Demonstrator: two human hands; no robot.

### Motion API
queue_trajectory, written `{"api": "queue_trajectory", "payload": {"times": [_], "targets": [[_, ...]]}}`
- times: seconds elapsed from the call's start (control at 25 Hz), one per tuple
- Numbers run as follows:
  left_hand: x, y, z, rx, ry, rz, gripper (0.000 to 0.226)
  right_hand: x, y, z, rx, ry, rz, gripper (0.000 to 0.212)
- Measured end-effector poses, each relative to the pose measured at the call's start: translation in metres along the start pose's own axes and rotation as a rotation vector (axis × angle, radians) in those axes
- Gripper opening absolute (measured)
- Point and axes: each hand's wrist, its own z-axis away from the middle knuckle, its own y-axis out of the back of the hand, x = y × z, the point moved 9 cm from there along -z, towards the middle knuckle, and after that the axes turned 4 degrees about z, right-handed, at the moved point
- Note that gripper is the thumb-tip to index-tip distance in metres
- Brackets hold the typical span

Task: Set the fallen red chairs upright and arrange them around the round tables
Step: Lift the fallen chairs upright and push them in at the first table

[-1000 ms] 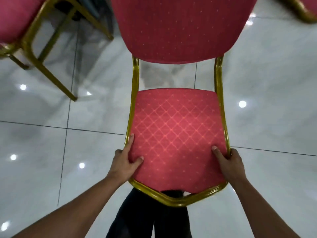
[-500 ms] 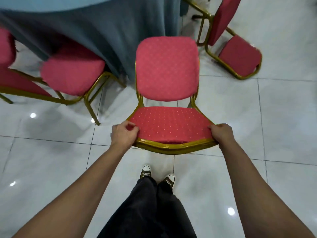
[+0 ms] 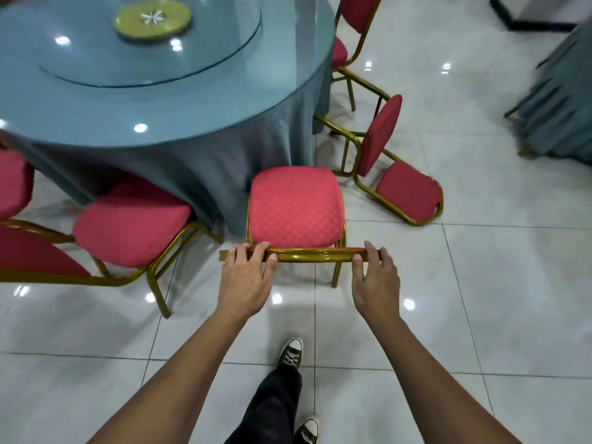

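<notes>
Red chair is standing upright against the round table; left hand and right hand are loosely gripping its backrest top, fingers curled over.

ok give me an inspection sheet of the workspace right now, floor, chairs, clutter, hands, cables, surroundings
surface: glossy pale tiled floor, reflecting ceiling lights.
job's things: centre chair upright, seat toward the round table; fallen chair lies on the floor to its right; tipped chair lies to its left; another chair stands upright at the table's far right.
clutter: yellow-green disc on the table's glass turntable; otherwise nothing seen.
grippers: left hand and right hand both rest on the centre chair's top rail, fingers curled over it.
cables: nothing seen.
surroundings: second draped table at right edge; dark skirting on a wall at top right.
</notes>
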Motion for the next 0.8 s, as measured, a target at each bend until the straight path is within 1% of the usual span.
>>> {"api": "queue_trajectory", "payload": {"times": [0.08,0.2,0.28,0.36,0.44,0.52,0.6,0.68,0.8], "targets": [[-0.001,0.004,-0.033,-0.036,0.014,0.009,0.064,-0.010,-0.002,-0.024,-0.084,0.038,-0.005,0.053],[-0.001,0.008,-0.077,-0.087,0.059,0.017,0.059,-0.022,0.000,-0.063,-0.196,0.061,0.023,0.057],[0.004,0.013,-0.098,-0.106,0.061,0.021,0.056,-0.029,0.000,-0.082,-0.237,0.066,0.020,0.058],[0.019,0.017,-0.115,-0.117,0.006,0.004,0.056,-0.037,-0.001,-0.092,-0.236,0.075,-0.013,0.058],[0.046,0.016,-0.121,-0.146,-0.077,-0.018,0.057,-0.040,-0.004,-0.093,-0.232,0.070,-0.049,0.058],[0.085,0.011,-0.125,-0.166,-0.170,-0.053,0.055,-0.043,0.000,-0.095,-0.219,0.087,-0.031,0.057],[0.130,-0.001,-0.130,-0.205,-0.257,-0.103,0.046,-0.038,0.015,-0.110,-0.203,0.109,0.010,0.053],[0.173,-0.016,-0.136,-0.248,-0.314,-0.078,0.037,-0.025,0.032,-0.132,-0.213,0.114,-0.019,0.048],[0.237,-0.037,-0.156,-0.279,-0.346,-0.049,0.034,0.016,0.068,-0.172,-0.176,0.075,-0.120,0.044]]}}
